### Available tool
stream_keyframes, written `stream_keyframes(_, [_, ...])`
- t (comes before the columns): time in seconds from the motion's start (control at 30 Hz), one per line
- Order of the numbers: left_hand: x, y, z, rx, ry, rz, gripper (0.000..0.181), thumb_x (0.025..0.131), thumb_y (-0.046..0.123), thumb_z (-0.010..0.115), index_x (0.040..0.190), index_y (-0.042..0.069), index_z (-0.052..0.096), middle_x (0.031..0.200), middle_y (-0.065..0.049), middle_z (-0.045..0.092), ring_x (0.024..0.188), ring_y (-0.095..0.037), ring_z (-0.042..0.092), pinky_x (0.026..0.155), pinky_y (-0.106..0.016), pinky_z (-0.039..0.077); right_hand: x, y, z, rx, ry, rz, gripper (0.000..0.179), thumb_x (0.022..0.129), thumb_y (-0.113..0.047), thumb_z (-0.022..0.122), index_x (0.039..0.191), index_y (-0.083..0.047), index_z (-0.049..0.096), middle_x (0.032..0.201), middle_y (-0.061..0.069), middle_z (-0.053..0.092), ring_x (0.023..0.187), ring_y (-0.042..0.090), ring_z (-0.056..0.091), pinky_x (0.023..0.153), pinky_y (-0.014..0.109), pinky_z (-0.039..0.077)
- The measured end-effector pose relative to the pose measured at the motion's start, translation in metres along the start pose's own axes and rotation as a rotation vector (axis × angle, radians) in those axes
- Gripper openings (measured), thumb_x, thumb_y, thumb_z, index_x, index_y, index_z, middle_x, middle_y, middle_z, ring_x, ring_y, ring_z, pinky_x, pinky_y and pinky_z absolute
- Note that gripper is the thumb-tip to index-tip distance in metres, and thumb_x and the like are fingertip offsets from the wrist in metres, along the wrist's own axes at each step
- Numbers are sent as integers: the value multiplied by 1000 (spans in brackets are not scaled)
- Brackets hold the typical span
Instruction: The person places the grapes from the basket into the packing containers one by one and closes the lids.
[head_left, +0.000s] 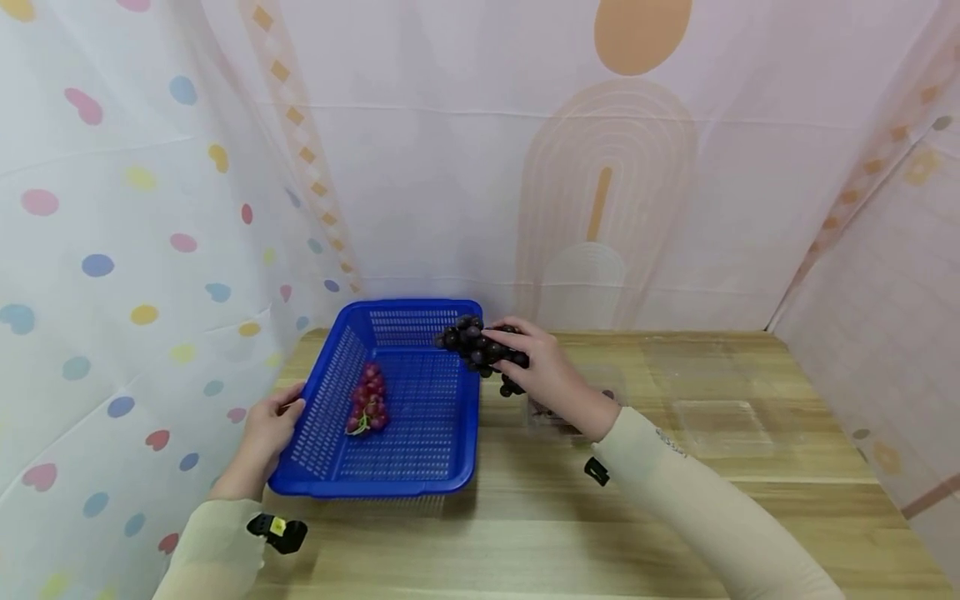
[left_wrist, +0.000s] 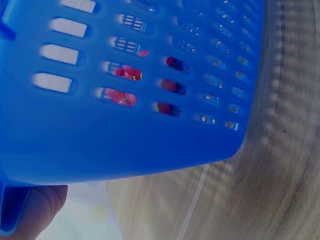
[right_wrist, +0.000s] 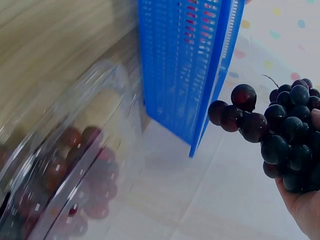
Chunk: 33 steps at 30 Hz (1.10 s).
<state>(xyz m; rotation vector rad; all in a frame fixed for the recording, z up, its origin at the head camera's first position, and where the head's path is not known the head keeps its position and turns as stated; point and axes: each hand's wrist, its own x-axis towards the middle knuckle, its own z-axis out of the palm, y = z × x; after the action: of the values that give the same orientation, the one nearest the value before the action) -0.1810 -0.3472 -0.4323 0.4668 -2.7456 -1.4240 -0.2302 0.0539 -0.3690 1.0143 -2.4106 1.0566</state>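
My right hand [head_left: 546, 367] grips a bunch of dark grapes [head_left: 480, 344] at the right rim of a blue plastic basket [head_left: 408, 487], and part of the bunch hangs over the basket's inside. In the right wrist view the same dark grapes [right_wrist: 292, 130] rest against the fingers and palm. A smaller bunch of red grapes [head_left: 369, 400] with a green stem lies on the basket floor, toward the left. My left hand [head_left: 270, 429] holds the basket's left rim, its thumb on the outer side. Through the slots in the left wrist view, red grapes [left_wrist: 120, 96] show.
Right of the basket, partly under my right forearm, stands a clear plastic box [right_wrist: 107, 95] with more dark grapes inside. A clear, empty-looking plastic container [head_left: 723, 425] sits farther right on the wooden table [head_left: 540, 542]. Patterned curtains [head_left: 450, 192] hang close behind and on both sides.
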Motion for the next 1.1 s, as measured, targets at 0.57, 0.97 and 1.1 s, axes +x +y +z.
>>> stream_keyframes(0.57, [-1,1,-2,24,-4,-8,46,103,20,36,146,4,33,138,-26,44,98,-19,50,67,-14,41,-35,29,-54,-71,73,37,46,82,-2,71,126,-13,62,132,8,53,120,27,52,78,38,51])
stream_keyframes(0.97, [-1,1,-1,27,-3,-2,46,103,19,36,146,3,34,139,-27,43,95,-15,50,67,-14,42,-69,55,-93,-143,191,79,45,79,4,72,121,-8,65,131,10,55,121,30,52,73,26,44])
stream_keyframes(1.1, [-1,2,1,33,-1,11,45,103,18,36,145,3,34,139,-27,43,99,-20,50,67,-13,41,-81,63,-105,-160,201,127,45,79,3,72,122,-9,65,132,10,54,123,32,49,85,36,47])
